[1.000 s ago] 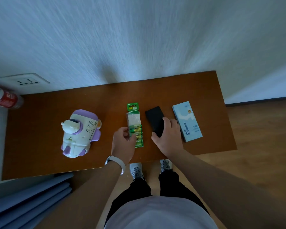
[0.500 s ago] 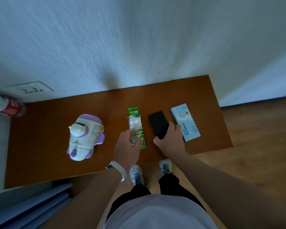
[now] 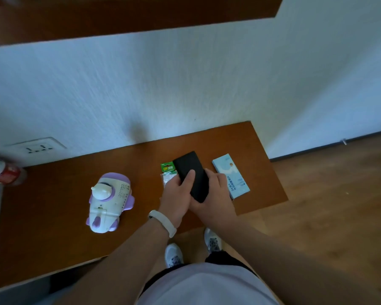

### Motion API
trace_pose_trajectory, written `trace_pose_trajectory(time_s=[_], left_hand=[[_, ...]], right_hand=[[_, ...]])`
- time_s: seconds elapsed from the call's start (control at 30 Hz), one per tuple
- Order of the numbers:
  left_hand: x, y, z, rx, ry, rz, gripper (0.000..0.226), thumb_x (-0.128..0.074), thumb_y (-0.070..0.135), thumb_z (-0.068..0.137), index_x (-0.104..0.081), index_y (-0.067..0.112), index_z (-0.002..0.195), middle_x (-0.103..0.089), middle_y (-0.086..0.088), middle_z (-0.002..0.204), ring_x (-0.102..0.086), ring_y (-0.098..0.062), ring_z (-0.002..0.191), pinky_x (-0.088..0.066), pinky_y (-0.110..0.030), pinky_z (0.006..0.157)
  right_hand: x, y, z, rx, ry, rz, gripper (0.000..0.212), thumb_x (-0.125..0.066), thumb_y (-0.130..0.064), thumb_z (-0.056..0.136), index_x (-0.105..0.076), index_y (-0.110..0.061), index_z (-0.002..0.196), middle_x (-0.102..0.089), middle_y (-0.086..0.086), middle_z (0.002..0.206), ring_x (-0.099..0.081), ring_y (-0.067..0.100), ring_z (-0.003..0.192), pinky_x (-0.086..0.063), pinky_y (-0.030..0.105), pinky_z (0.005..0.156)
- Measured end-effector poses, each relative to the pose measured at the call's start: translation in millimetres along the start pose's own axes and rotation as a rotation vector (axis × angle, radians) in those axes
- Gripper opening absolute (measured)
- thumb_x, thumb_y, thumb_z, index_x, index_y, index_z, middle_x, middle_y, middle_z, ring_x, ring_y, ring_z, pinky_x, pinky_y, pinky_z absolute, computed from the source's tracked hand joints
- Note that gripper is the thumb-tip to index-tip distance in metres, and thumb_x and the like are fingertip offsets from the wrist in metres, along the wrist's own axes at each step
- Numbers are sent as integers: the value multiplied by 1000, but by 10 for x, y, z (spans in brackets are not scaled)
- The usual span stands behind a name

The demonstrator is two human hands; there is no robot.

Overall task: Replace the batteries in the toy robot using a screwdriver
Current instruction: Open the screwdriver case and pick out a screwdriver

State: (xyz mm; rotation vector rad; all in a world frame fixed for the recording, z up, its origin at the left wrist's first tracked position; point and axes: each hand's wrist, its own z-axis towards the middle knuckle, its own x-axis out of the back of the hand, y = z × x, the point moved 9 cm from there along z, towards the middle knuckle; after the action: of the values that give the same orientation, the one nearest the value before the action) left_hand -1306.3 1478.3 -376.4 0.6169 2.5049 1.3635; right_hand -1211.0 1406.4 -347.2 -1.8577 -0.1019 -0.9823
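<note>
Now both hands (image 3: pixel 194 194) grip black case (image 3: pixel 193 175), lifted near table (image 3: pixel 53 238) front edge.

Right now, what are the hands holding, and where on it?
Both hands grip the black case at its near end: left hand on its left edge, right hand underneath.

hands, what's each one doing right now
Left hand: closed on the flat black rectangular case.
Right hand: closed on the same case.

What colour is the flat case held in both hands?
Plain black case, no visible pattern; the head view shows it, gripped by the left hand and right hand.
</note>
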Motion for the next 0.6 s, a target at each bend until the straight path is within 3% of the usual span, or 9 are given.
trace_pose_trajectory(time_s=[0.07, 0.17, 0.23, 0.33, 0.43, 0.53, 0.6], left_hand=[[63, 77, -59, -29, -3, -38, 24, -54, 41, 100, -66, 23, 111, -74, 0, 102, -71, -16, 96, -60, -36, 83], [191, 163, -128, -54, -27, -91, 23, -56, 37, 100, -69, 20, 106, -76, -4, 99, -73, -20, 92, -60, -42, 84], [250, 230, -176, -75, -56, -95, 20, -57, 35, 100, -70, 21, 103, -76, -5, 98, -73, -23, 93, -59, -48, 87], [313, 378, -264, -115, -103, -125, 19, -56, 30, 101, -69, 18, 104, -76, -9, 98, -73, -27, 93, -59, -49, 87], [410, 555, -349, -168, -131, -146, 18, -54, 28, 102, -68, 17, 105, -76, -8, 97, -73, -29, 94, -60, -43, 78], [501, 675, -401, -203, -166, -164, 17, -53, 26, 101, -67, 19, 109, -75, -4, 100, -72, -24, 97, -59, -44, 86], [545, 723, -415, -220, -190, -163, 17, -53, 24, 101, -65, 19, 113, -75, -3, 103, -72, -22, 100, -58, -42, 87]], right_hand=[[52, -85, -54, -5, -30, 73, 66, -71, -41, 84, -36, -30, 139, -36, -15, 121, -43, -5, 97, -37, 6, 73], [91, -132, -93, -77, -94, 266, 35, -65, -42, 90, -51, -30, 120, -58, -13, 107, -60, -1, 91, -55, 18, 72], [104, -176, -114, -135, -135, 320, 21, -58, -45, 94, -59, -26, 104, -66, -6, 92, -64, 4, 79, -58, 22, 65], [120, -351, -156, -139, -164, 328, 22, -54, -45, 96, -60, -24, 96, -68, -2, 88, -67, 9, 78, -59, 29, 68], [145, -586, -197, -79, -166, 389, 18, -54, -40, 97, -60, -23, 98, -69, -3, 88, -67, 4, 77, -58, 23, 64], [156, -774, -224, -36, -193, 424, 13, -53, -37, 98, -58, -25, 101, -68, -6, 90, -67, -1, 80, -53, 14, 61], [132, -858, -249, -27, -222, 452, 10, -53, -35, 98, -57, -28, 103, -68, -7, 93, -67, 0, 83, -56, 17, 65]])
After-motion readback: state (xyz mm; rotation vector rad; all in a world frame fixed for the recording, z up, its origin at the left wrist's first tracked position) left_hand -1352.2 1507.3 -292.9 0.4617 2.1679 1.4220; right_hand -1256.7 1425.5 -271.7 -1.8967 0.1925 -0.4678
